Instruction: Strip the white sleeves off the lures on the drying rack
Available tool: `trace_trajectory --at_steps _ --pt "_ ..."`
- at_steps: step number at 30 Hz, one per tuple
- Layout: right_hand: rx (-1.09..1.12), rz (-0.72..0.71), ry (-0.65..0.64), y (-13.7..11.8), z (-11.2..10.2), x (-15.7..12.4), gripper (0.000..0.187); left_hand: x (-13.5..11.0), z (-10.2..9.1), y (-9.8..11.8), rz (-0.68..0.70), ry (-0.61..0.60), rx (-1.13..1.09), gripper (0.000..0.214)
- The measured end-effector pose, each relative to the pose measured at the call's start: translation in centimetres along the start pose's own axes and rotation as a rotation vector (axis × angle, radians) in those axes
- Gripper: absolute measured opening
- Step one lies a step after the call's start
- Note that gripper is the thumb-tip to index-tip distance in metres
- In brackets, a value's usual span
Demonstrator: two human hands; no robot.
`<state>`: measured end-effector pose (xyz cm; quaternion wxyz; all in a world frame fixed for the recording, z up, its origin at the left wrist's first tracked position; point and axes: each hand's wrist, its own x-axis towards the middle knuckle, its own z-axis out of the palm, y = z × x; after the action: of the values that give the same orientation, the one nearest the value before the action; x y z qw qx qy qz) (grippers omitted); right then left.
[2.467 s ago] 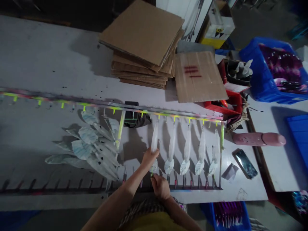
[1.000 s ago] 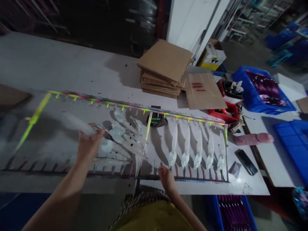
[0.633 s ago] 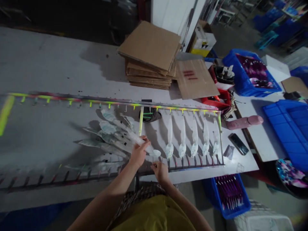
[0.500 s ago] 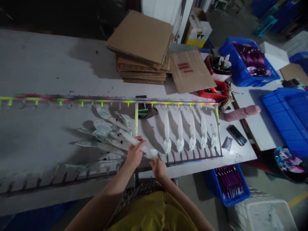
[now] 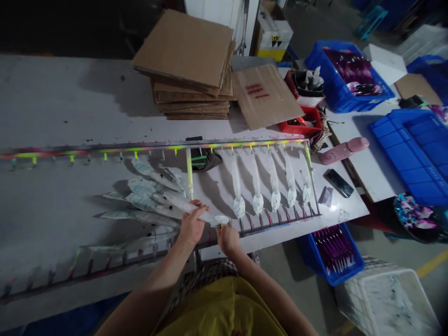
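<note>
My left hand (image 5: 191, 225) is closed round a long pale lure-shaped piece (image 5: 206, 215) that lies nearly flat over the near rail of a paint-stained metal rack (image 5: 147, 148). My right hand (image 5: 227, 237) pinches at the rounded end of that piece beside a rail pin. To the right, several matching pale pieces (image 5: 257, 189) hang stretched between the far rail's hooks and the near rail. A loose heap of the same pieces (image 5: 147, 196) lies on the table to the left of my left hand.
A stack of cardboard sheets (image 5: 191, 63) sits at the back, a single sheet (image 5: 266, 95) beside it. A phone (image 5: 338, 183) and a pink cylinder (image 5: 343, 150) lie right of the rack. Blue crates (image 5: 345, 77) stand right; another (image 5: 332, 252) sits under the table edge.
My left hand reached left to the heap, took a pale piece and brought it back to the near rail. My right hand stayed at the rail and now pinches the piece's end.
</note>
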<state>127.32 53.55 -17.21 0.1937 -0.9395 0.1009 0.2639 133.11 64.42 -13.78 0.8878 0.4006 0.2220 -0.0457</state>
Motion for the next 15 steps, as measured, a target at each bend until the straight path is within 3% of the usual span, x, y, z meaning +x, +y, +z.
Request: trace_trajectory --at_steps 4,10,15 --pt "-0.069 0.026 -0.065 -0.9 -0.3 0.7 0.034 0.1 0.2 0.1 0.019 0.006 0.011 0.033" --pt "-0.152 -0.093 -0.164 -1.4 0.3 2.3 0.025 0.2 1.4 0.1 0.020 0.028 0.059 0.033" --pt "-0.165 -0.132 -0.175 -1.5 0.1 2.8 0.022 2.0 2.1 -0.3 -0.009 -0.008 0.218 0.028"
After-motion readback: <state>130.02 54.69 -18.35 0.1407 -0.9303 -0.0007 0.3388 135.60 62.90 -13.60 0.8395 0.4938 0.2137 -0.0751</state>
